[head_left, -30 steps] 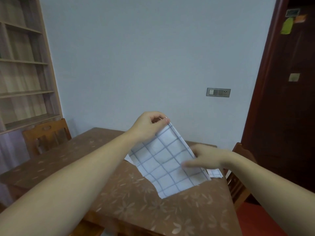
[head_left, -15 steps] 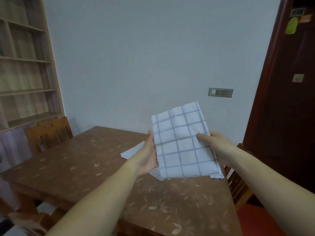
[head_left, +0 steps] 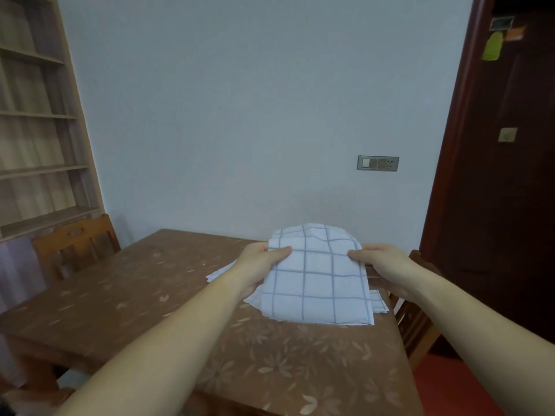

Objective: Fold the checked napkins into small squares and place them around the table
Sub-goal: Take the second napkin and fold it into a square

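Left grip [head_left: 259,265] and right grip [head_left: 380,262] each pinch a side edge of the folded checked napkin [head_left: 315,283], thumbs on its near face and fingers curled behind. They hold it raised over the right part of the desk [head_left: 120,295], its top edge drooping away. Under and behind it more checked cloth [head_left: 220,273] lies flat on the desk; farther off, a wooden chair [head_left: 75,244] stands at the desk's left end, with a socket panel [head_left: 377,163] on the wall.
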Demonstrator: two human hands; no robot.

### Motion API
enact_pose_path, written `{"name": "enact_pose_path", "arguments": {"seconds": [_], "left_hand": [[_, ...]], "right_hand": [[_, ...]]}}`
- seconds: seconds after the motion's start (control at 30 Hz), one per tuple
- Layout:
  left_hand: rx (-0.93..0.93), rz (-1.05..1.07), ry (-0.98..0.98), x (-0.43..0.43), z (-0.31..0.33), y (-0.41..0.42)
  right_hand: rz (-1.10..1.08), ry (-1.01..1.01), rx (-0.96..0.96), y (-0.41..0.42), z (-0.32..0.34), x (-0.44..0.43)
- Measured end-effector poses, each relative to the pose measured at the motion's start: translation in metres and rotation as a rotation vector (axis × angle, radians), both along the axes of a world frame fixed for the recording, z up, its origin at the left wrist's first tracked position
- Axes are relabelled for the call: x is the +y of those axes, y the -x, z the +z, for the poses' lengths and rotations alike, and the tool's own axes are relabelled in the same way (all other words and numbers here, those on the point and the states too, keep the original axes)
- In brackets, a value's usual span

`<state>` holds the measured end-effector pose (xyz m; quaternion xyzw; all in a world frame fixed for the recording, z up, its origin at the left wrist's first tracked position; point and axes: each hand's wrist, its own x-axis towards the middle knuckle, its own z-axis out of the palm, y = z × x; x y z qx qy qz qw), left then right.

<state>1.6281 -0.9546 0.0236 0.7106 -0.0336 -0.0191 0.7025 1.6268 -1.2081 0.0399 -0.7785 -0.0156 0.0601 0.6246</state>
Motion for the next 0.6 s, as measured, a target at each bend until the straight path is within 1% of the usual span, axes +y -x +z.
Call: {"name": "enact_pose_path", "arguments": {"seconds": [0.1, 0.17, 0.27, 0.43, 0.5, 0.6], "left_hand": [[-0.035, -0.028, -0.044, 0.006, 0.004, 0.003], [-0.050, -0.062, -0.058, 0.011, 0.007, 0.005], [-0.059, -0.101, -0.075, 0.017, 0.009, 0.007], [-0.078, -0.121, 0.048, 0.020, 0.010, 0.009], [-0.076, -0.130, 0.053, 0.019, 0.013, 0.013], [-0.065, -0.092, 0.067, 0.020, 0.015, 0.014]], "right_hand": [[0.073, 0.061, 0.018, 0.003, 0.004, -0.006], [0.124, 0.052, 0.030, 0.007, 0.007, -0.008], [0.185, -0.044, 0.029, 0.010, 0.009, -0.012], [0.215, -0.213, -0.020, 0.013, 0.011, -0.012], [0.202, -0.192, -0.050, 0.015, 0.015, -0.011], [0.192, -0.142, -0.070, 0.017, 0.018, -0.010]]}}
